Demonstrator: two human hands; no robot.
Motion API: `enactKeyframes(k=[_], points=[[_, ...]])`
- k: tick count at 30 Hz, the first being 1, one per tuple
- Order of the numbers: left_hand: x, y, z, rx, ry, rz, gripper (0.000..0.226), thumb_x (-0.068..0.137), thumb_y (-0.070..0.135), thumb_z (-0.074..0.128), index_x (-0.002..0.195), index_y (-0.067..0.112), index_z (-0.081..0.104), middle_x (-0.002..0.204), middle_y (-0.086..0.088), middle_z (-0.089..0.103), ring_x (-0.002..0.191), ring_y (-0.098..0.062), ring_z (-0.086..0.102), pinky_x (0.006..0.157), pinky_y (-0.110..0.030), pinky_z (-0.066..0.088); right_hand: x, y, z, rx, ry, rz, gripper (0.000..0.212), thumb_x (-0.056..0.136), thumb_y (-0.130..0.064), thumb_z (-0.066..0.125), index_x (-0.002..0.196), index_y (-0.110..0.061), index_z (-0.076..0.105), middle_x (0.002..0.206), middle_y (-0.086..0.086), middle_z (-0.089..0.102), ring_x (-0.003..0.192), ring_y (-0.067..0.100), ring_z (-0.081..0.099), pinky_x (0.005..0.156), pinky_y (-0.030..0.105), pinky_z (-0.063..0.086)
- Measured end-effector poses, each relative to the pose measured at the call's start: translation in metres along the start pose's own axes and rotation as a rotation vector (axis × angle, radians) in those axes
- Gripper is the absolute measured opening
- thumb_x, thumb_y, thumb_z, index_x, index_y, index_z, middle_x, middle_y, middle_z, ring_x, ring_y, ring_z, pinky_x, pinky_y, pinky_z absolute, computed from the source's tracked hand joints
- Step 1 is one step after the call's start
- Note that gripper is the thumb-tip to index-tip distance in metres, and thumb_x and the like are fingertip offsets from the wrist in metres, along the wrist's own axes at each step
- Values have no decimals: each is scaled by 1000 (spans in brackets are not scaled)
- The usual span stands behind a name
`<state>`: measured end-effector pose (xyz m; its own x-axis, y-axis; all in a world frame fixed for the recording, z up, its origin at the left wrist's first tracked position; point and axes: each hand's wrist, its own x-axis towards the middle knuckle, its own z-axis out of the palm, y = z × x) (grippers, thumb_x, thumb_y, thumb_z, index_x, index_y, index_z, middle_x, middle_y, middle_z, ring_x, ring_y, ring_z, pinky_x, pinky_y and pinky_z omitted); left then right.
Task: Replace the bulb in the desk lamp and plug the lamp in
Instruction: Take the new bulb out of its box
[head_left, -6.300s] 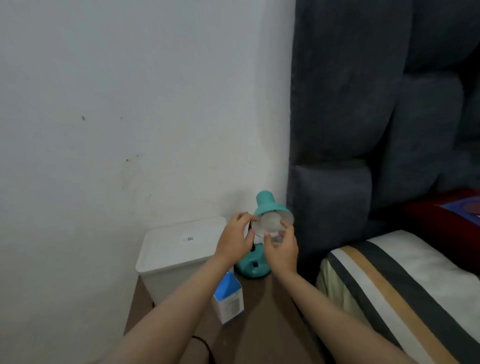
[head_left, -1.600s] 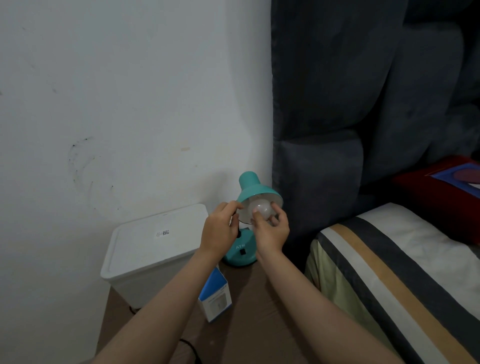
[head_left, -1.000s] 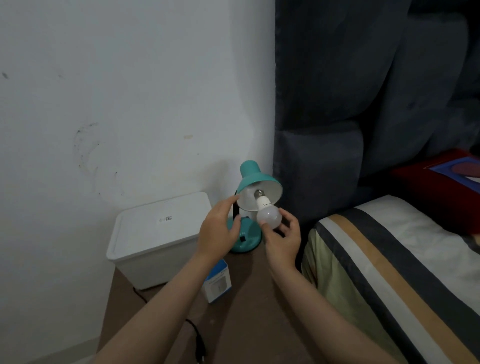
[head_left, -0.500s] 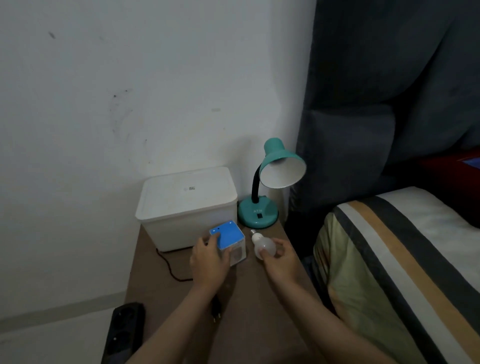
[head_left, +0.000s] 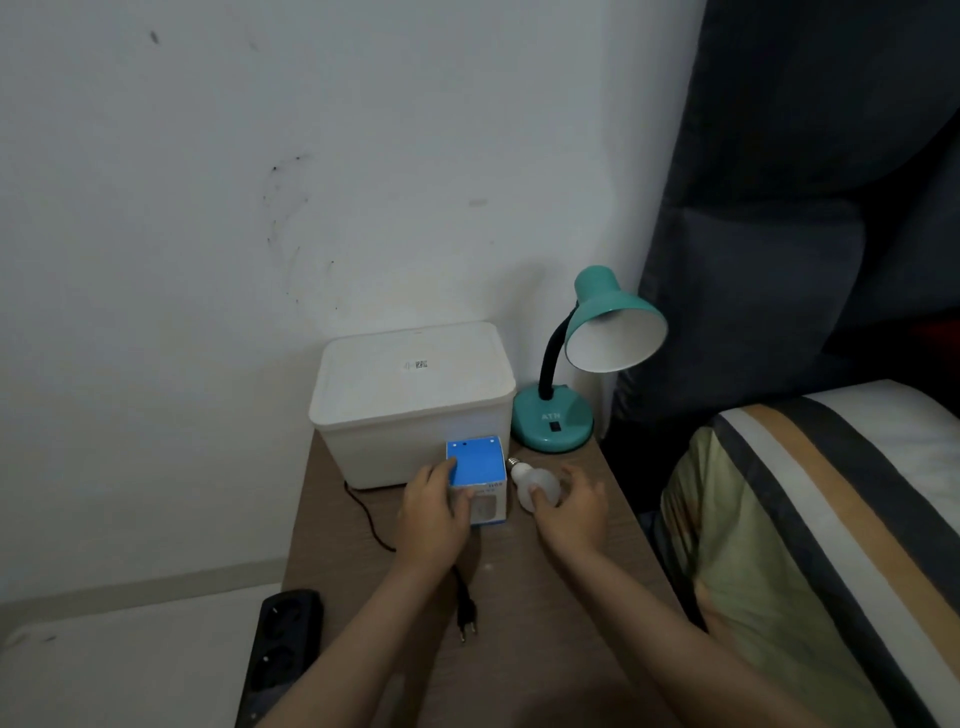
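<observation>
On nightstand (head_left: 519, 623): left hand (head_left: 434, 514) grips bulb box (head_left: 478, 475), right hand (head_left: 571, 512) grips bulb (head_left: 535, 486)

Left hand (head_left: 434, 512) gripping blue bulb box (head_left: 477, 480) on brown nightstand (head_left: 524, 597); right hand (head_left: 571, 506) holding white bulb (head_left: 535, 486) w/ screw base pointing away. Teal desk lamp (head_left: 582, 358) standing behind, shade looking empty; unplugged plug (head_left: 466, 621) lying nr left forearm.

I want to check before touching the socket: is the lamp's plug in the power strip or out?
Out. The plug lies on the table with its prongs bare, apart from the power strip on the floor.
</observation>
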<state>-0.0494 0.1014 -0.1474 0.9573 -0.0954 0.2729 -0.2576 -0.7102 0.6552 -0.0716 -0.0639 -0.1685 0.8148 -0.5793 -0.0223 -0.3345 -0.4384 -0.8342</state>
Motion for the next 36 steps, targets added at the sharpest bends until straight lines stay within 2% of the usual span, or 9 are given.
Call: enactKeyframes(k=[3, 5, 8, 11, 17, 24, 29, 33, 36], points=[[0, 1, -1, -74, 19, 23, 45, 83, 20, 68, 123, 5, 54, 113, -9, 61, 105, -22, 56, 86, -26, 40, -12, -8, -8, 33, 89, -322, 34, 83, -21, 66, 115, -13, 60, 111, 7, 57, 103, 21, 53, 85, 33, 46], [0, 3, -3, -107, 34, 26, 42, 82, 20, 70, 118, 5, 57, 108, -9, 63, 101, -21, 57, 81, -24, 38, -17, -15, -10, 108, 19, -428, 26, 85, -15, 63, 111, -15, 62, 106, 0, 59, 96, 12, 57, 82, 26, 48], [3, 3, -3, -144, 35, 5, 41, 81, 21, 70, 118, 7, 58, 109, -9, 62, 99, -20, 57, 81, -25, 40, -18, -25, -8, 143, -111, -443, 27, 86, -11, 61, 113, -15, 63, 105, -3, 62, 88, 1, 59, 74, 11, 45], [6, 2, -3, -173, 0, -14, 46, 80, 24, 72, 120, 9, 57, 110, -8, 59, 100, -18, 58, 84, -29, 46, -15, -33, -5, 113, -187, -426, 29, 87, -10, 61, 115, -15, 61, 107, -3, 60, 84, -1, 58, 69, 5, 43], [16, 3, -6, -210, -45, -113, 44, 77, 24, 75, 114, 11, 57, 110, -3, 54, 98, -13, 54, 80, -29, 49, -2, -37, -2, 75, -228, -385, 30, 87, -11, 63, 117, -7, 62, 108, 5, 59, 81, 5, 58, 77, 23, 51], [25, 6, -4, -336, -87, -237, 49, 74, 11, 77, 117, 8, 52, 113, -5, 56, 97, -16, 56, 73, -21, 47, 3, -42, 1, 21, -267, -345, 37, 87, -10, 64, 123, -4, 58, 113, 10, 55, 81, 5, 53, 76, 16, 43], [23, 12, -4, -469, -73, -281, 47, 75, 1, 74, 117, 6, 52, 107, -4, 56, 92, -13, 55, 69, -16, 46, 4, -41, 4, 40, -261, -318, 36, 87, -8, 63, 123, -4, 58, 105, 2, 50, 75, -1, 50, 66, 5, 40], [18, 11, 0, -545, -9, -297, 44, 75, -2, 74, 114, 7, 55, 107, -6, 60, 93, -15, 57, 69, -14, 47, 3, -41, 5, 52, -262, -300, 36, 87, -7, 63, 123, -4, 57, 108, 4, 51, 84, 8, 55, 81, 22, 49], [14, 11, 4, -575, 51, -312, 36, 75, -2, 73, 103, 13, 57, 105, -8, 63, 86, -12, 59, 65, -12, 49, 2, -41, 5, 77, -265, -290, 35, 86, -6, 64, 121, -6, 58, 107, 2, 51, 92, 14, 58, 88, 33, 53]])
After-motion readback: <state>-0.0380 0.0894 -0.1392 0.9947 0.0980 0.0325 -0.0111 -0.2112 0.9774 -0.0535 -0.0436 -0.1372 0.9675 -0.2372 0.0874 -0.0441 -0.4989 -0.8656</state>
